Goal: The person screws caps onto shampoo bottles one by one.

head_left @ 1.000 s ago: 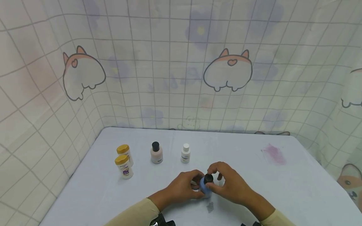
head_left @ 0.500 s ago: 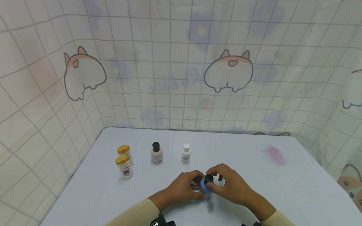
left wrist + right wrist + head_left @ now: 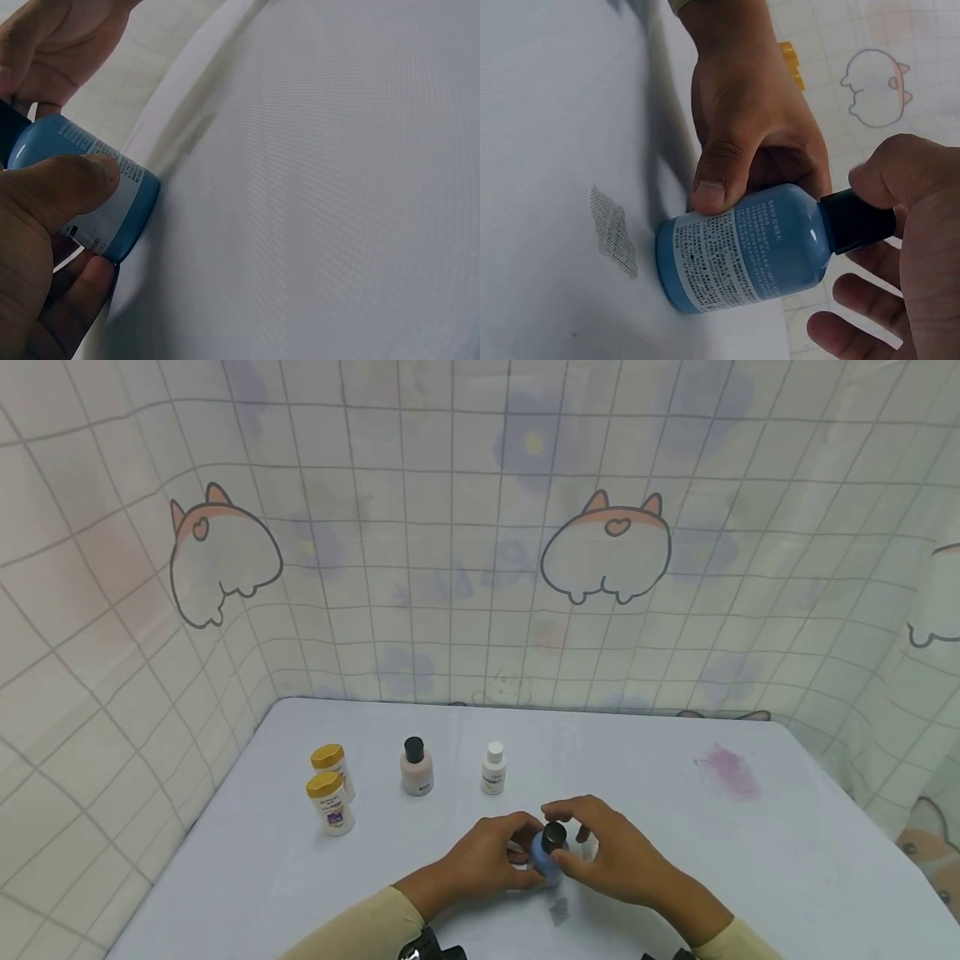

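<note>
A blue bottle [image 3: 784,244] with a black cap [image 3: 554,836] and a printed pale label stands upright on the white table. My left hand [image 3: 486,858] grips its body from the left, the thumb lying across the label [image 3: 97,217] in the left wrist view. From the right, my right hand [image 3: 618,852] has its thumb against the cap and its index finger curled around the cap's far side. The other right fingers [image 3: 855,315] hang loose beside the bottle. The index fingertip's contact is partly hidden behind the cap.
Two white bottles with yellow lids [image 3: 330,806] stand at the left. Farther back are a pinkish bottle with a black cap [image 3: 416,772] and a small white bottle [image 3: 492,770]. A grey patch [image 3: 558,911] and a pink stain [image 3: 729,771] mark the table. Patterned cloth [image 3: 420,568] hangs behind.
My right index finger has shifted left along the far side of the cap, while the thumb has slid slightly right. The left hand and the bottle stay in place.
</note>
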Demonstrator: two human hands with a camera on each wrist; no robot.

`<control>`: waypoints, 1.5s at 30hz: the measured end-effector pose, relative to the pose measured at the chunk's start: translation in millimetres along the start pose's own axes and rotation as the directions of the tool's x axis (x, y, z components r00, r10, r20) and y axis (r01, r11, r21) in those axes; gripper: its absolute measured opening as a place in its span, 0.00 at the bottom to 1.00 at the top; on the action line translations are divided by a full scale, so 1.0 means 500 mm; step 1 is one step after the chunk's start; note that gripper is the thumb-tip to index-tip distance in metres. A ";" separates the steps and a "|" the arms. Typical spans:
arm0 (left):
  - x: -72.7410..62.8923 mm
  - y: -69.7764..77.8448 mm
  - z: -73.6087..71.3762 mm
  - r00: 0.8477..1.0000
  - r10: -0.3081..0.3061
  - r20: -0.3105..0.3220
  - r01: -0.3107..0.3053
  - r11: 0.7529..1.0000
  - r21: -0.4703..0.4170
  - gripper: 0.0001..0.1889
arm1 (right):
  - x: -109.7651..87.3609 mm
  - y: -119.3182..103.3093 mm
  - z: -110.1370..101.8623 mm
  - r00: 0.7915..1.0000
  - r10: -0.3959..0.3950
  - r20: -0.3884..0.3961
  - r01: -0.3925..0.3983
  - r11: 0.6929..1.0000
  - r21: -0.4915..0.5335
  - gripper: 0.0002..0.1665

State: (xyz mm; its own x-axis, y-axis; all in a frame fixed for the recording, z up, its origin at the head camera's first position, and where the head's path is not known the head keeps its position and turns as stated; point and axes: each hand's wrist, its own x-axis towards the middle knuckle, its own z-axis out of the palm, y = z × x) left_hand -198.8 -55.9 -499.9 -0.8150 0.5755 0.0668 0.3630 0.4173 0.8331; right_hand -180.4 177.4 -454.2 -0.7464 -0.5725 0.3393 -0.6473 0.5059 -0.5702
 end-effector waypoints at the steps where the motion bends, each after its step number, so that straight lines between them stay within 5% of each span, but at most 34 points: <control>1: 0.000 0.000 0.000 1.000 -0.001 0.001 0.001 1.000 0.000 0.29 | 0.000 0.001 -0.001 1.000 -0.023 0.006 0.023 1.000 0.011 0.30; 6: -0.001 0.000 -0.001 1.000 -0.001 0.002 0.001 1.000 -0.002 0.30 | 0.001 0.002 0.000 0.999 -0.052 0.012 0.052 0.998 0.028 0.28; 18: -0.001 0.001 -0.001 1.000 0.000 0.007 0.000 1.000 -0.022 0.28 | 0.003 -0.007 0.002 0.988 0.152 -0.001 -0.152 0.988 -0.008 0.22; 29: -0.001 0.001 -0.003 1.000 0.008 -0.002 -0.008 1.000 -0.001 0.30 | 0.002 0.000 0.000 0.998 -0.064 0.012 0.063 0.997 0.047 0.30; 39: -0.002 0.005 -0.003 1.000 -0.001 0.004 0.001 1.000 -0.018 0.28 | 0.007 -0.004 0.007 0.992 0.121 -0.024 -0.121 0.993 -0.008 0.20; 45: -0.001 -0.001 -0.003 1.000 0.012 0.009 -0.012 1.000 -0.028 0.27 | 0.003 0.001 0.009 0.992 0.122 -0.015 -0.122 0.992 -0.020 0.26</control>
State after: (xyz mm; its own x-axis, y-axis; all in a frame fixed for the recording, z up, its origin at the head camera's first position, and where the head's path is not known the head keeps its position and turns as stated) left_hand -199.2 -57.3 -499.3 -0.8066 0.5867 0.0722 0.3602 0.3909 0.8471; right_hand -180.8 173.9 -457.3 -0.8220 -0.4966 0.2787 -0.5542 0.5846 -0.5925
